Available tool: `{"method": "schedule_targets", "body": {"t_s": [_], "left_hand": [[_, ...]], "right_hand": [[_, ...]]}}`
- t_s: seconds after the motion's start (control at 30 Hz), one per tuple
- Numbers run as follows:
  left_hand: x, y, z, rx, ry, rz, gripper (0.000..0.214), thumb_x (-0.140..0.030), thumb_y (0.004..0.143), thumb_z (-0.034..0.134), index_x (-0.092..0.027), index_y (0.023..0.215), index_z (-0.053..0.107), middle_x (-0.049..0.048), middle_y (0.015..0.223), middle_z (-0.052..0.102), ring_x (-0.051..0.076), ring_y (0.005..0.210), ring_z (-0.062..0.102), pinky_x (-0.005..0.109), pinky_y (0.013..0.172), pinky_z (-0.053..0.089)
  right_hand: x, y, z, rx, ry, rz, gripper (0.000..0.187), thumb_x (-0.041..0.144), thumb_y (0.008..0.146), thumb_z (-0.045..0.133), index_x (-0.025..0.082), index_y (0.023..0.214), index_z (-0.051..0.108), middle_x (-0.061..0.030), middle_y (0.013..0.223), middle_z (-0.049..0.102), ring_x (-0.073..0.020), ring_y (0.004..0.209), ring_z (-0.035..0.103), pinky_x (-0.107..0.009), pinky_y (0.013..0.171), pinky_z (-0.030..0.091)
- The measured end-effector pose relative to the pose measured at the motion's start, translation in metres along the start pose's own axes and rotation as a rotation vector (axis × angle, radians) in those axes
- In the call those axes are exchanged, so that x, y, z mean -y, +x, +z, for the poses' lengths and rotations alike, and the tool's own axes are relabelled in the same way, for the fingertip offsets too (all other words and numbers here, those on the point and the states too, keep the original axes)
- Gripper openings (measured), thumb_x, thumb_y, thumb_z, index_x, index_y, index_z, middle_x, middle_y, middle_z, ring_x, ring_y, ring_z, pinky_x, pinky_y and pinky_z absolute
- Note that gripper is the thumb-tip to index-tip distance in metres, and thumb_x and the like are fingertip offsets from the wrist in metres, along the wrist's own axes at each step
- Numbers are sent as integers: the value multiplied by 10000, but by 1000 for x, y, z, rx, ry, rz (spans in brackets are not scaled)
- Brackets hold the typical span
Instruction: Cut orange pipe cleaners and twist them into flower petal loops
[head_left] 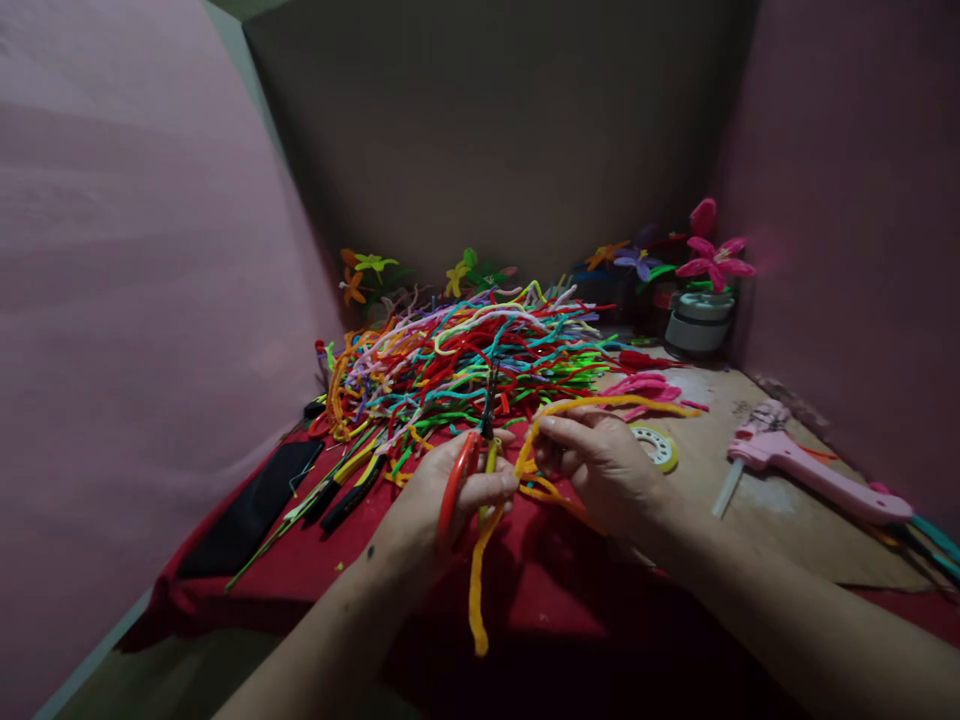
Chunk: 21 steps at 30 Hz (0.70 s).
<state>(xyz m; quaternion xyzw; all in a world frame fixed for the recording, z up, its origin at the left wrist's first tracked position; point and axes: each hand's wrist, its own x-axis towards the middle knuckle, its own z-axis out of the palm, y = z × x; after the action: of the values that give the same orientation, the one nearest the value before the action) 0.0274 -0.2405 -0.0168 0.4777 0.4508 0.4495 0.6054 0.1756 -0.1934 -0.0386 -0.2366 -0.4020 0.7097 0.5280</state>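
1. Scissors (459,490) in left hand (433,492), red handles across the fingers, blades pointing away toward the pile of pipe cleaners (465,350). Gap between blades: impossible to tell.
2. Grip of left fingertips: narrow, on orange pipe cleaner (581,404), with one end hanging below over the red cloth (315,575).
3. Grip of right hand (604,460): narrow pinch on orange pipe cleaner, just beside the left fingertips, with one length arching out to the right.
4. Location of orange pipe cleaner: between and around both hands, in front of the pile. Count of separate strands: unclear through overlap.
5. Possible fault: nicked finger or stray cut. Likely cause: scissors and pinch sharing one hand.
6. Possible fault: kink or snag. Likely cause: long loose ends near the tangled pile.
7. Possible fault: tape roll (665,452) knocked aside. Likely cause: outward swing of right hand, just beside it.
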Motion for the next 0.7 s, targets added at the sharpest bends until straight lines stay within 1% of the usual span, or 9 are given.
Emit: {"method": "schedule_targets", "body": {"t_s": [0.07,0.1,0.27,0.33,0.43,0.57,0.63,0.7], "left_hand": [[-2,0,1,-2,-13,-15,318,-176,625,646,-188,929,551,-14,662,519,108,548,488,214,497,355],[-3,0,1,0,-8,-16,330,-178,622,649,-187,937,548,-17,659,525,104,539,488,211,494,355],[0,-3,-8,46,84,-8,318,-172,628,657,-177,930,555,-12,673,547,96,553,501,206,527,379],[3,-3,-14,38,91,-17,331,-168,625,663,-183,937,555,-12,685,539,92,558,500,202,526,382],[6,-2,-18,17,75,-22,338,-177,633,661,-193,949,544,-16,688,521,86,547,492,197,508,379],[4,-3,-17,33,84,-14,328,-181,637,651,-183,948,545,-17,673,502,78,538,473,187,489,369],[2,-5,-16,36,104,-23,340,-178,622,654,-175,944,544,-19,663,496,76,537,462,184,484,366],[-2,-7,-19,50,131,-33,342,-200,628,646,-175,950,532,-23,649,491,74,524,444,188,475,362]], "right_hand": [[-1,-1,-1,11,-33,4,64,182,649,639,132,652,600,14,567,561,-79,506,503,-211,512,388],[-1,-1,-1,-4,-44,0,60,181,650,637,133,652,601,15,566,561,-81,508,507,-209,505,384],[2,2,-4,-122,-10,-55,64,187,656,625,142,649,580,18,576,564,-86,487,510,-212,465,378],[3,4,-5,-151,11,-77,68,175,647,626,137,632,571,18,568,558,-87,484,507,-210,455,375],[3,6,-6,-148,47,-118,78,175,653,623,136,615,567,23,547,544,-91,494,510,-217,465,392],[5,9,-9,-150,104,-179,91,169,662,611,137,594,560,25,543,556,-85,492,513,-212,476,405],[9,12,-10,-166,143,-156,86,161,663,590,138,589,552,10,556,586,-83,484,513,-203,461,398],[16,13,-12,-190,168,-99,83,162,665,564,142,589,538,-2,556,604,-82,451,503,-196,421,375]]}}
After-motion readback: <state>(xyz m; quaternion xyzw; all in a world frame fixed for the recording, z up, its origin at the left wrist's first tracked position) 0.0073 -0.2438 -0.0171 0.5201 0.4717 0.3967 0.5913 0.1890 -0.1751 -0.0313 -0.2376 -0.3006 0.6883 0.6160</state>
